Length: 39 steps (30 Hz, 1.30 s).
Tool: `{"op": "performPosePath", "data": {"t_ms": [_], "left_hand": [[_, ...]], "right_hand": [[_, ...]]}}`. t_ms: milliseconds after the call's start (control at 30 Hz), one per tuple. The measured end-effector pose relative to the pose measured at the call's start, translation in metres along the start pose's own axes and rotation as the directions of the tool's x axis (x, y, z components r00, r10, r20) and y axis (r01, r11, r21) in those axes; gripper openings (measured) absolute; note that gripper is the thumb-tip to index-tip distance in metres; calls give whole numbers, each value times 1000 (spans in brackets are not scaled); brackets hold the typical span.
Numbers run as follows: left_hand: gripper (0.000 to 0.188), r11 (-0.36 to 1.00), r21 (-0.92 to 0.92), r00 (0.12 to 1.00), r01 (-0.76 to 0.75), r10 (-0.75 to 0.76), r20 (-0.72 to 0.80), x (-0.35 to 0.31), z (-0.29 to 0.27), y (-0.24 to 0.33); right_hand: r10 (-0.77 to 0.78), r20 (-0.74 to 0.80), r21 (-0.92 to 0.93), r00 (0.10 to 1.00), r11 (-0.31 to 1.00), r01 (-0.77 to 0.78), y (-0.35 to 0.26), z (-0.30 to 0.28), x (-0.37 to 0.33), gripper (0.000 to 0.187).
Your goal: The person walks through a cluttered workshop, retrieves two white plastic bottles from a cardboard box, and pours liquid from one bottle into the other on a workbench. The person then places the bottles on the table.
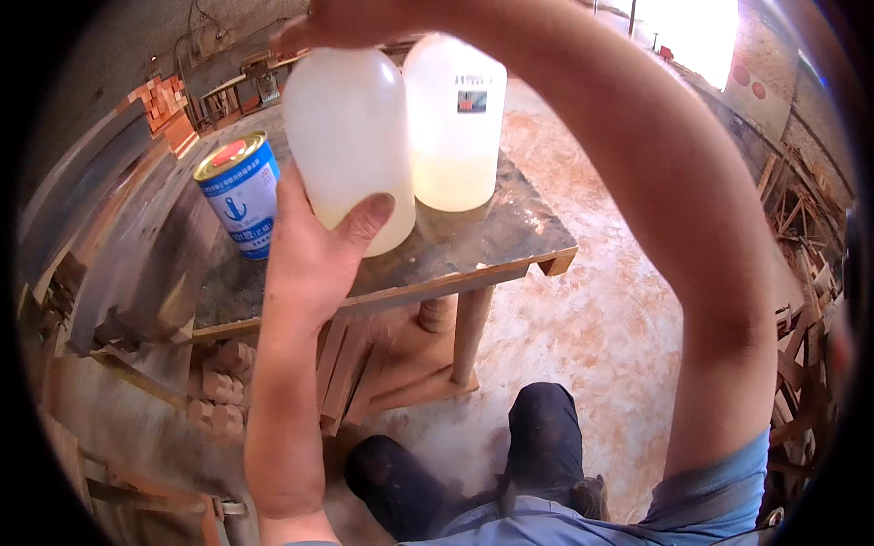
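A large translucent white plastic bottle (346, 118) stands, slightly tilted, near the front of a dark worktable (410, 264). My left hand (319, 237) grips its lower side, thumb across the near face and fingers behind, mostly hidden. My right hand (360, 23) curls over the top of this bottle, partly cut off by the upper edge of the picture; whatever lies under the palm is hidden. Just right of it stands a second translucent bottle (455, 136) with a small label and pale yellowish liquid inside. To the left is a blue and white can (241, 205) with a red cap.
Wooden strips (350, 364) lean beneath the worktable, beside stacked short wood pieces (221, 396). More wood blocks (162, 105) are piled at the far left. Scrap wood (801, 209) crowds the right wall. Reddish dust covers the pale floor (583, 318).
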<state>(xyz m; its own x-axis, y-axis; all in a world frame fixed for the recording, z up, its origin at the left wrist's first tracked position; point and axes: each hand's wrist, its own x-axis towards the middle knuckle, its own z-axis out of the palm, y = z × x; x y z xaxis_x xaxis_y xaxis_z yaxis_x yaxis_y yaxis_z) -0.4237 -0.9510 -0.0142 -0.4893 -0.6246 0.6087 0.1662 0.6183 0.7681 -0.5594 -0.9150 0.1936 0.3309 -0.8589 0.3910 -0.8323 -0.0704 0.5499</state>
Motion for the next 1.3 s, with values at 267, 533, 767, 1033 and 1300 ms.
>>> {"op": "performPosePath", "data": {"t_ms": [267,533,767,1033,1300], "left_hand": [[79,978,-205,999,43,-41,13,-6,4,6],[91,963,-234,988,135,-150,-47,-6,2,12],[97,989,75,990,130,-125,-70,-20,2,3],[95,884,467,994,29,-75,79,-64,-24,63],[59,234,685,70,690,-963,259,-311,-135,187]], "right_hand": [[185,162,226,969,949,-218,-27,-31,-37,38],[-44,58,497,997,868,9,18,1,-28,31],[-56,155,621,986,782,-53,31,2,-19,35],[-90,514,631,853,713,-305,33,-15,-3,42],[-24,679,492,734,757,-430,20,-26,-11,41]]}}
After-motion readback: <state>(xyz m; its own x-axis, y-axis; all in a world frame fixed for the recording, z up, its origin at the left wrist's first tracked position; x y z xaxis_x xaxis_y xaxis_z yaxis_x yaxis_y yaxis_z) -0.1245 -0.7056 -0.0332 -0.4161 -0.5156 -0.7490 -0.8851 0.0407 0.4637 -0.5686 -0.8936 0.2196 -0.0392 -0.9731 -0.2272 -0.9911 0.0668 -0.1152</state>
